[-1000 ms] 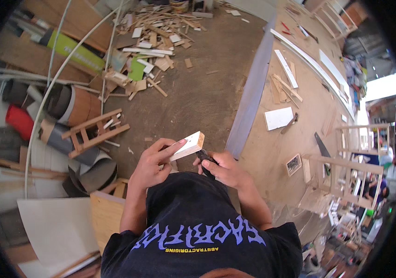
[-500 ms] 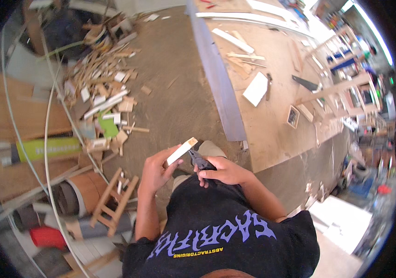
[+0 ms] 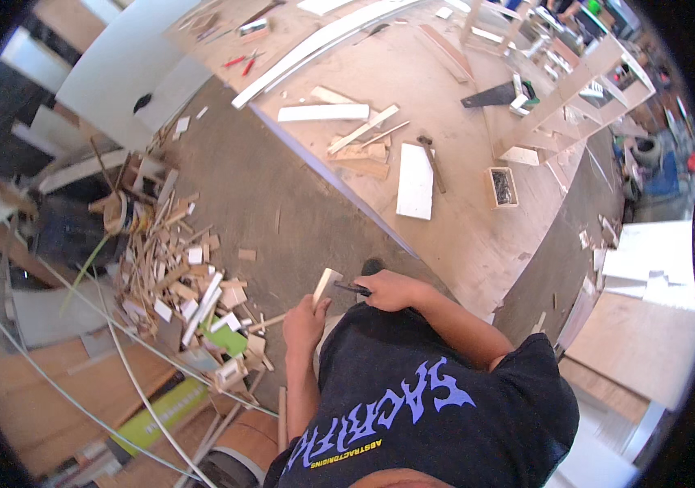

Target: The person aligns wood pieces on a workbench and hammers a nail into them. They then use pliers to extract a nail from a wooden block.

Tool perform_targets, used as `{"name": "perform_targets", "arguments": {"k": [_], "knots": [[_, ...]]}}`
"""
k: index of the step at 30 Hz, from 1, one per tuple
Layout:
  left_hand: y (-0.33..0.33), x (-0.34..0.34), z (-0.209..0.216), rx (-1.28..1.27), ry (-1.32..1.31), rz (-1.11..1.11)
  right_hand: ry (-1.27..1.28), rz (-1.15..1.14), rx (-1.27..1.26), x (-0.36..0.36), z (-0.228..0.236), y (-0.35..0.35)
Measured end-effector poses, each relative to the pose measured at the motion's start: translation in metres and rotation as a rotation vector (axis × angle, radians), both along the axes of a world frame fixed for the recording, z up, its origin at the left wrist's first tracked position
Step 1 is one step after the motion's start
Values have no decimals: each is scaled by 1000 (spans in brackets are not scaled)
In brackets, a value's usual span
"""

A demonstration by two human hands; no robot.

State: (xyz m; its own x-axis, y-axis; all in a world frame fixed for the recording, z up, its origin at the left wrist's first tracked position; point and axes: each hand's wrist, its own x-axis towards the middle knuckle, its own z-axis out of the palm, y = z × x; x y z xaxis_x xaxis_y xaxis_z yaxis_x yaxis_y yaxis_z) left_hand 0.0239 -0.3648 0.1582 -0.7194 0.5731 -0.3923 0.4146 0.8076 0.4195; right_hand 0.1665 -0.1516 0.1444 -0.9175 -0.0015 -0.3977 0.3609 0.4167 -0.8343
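My left hand (image 3: 305,321) is closed around a short strip of wood (image 3: 328,285), its pale end pointing up and away from me. Close on its right, my right hand (image 3: 394,290) grips a dark hand tool (image 3: 352,288) that looks like pliers. The tool's narrow tip points left at the wood; whether they touch I cannot tell. My fingers cover most of the tool's handle.
Ahead to the right lies a plywood sheet (image 3: 478,244) bearing a white board (image 3: 416,180), a hammer (image 3: 434,165), a handsaw (image 3: 490,96), a box of nails (image 3: 502,189) and a wooden frame (image 3: 563,102). Wood scraps (image 3: 193,285) are heaped at left.
The view has swung, so the plywood sheet sits more centrally and the scrap heap lower. My hands still hold the wood strip and tool; the tool now points more sideways at the wood.
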Motion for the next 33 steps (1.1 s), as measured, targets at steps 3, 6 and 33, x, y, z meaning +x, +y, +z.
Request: {"name": "perform_targets", "arguments": {"k": [3, 6, 33], "knots": [[53, -35, -4, -4, -87, -130, -173, -103, -181, -8, 11, 44], [105, -63, -2, 11, -204, -281, -287, -360, -650, 8, 14, 74], [388, -78, -142, 533, 82, -1253, -599, -1670, 993, 39, -122, 156]]}}
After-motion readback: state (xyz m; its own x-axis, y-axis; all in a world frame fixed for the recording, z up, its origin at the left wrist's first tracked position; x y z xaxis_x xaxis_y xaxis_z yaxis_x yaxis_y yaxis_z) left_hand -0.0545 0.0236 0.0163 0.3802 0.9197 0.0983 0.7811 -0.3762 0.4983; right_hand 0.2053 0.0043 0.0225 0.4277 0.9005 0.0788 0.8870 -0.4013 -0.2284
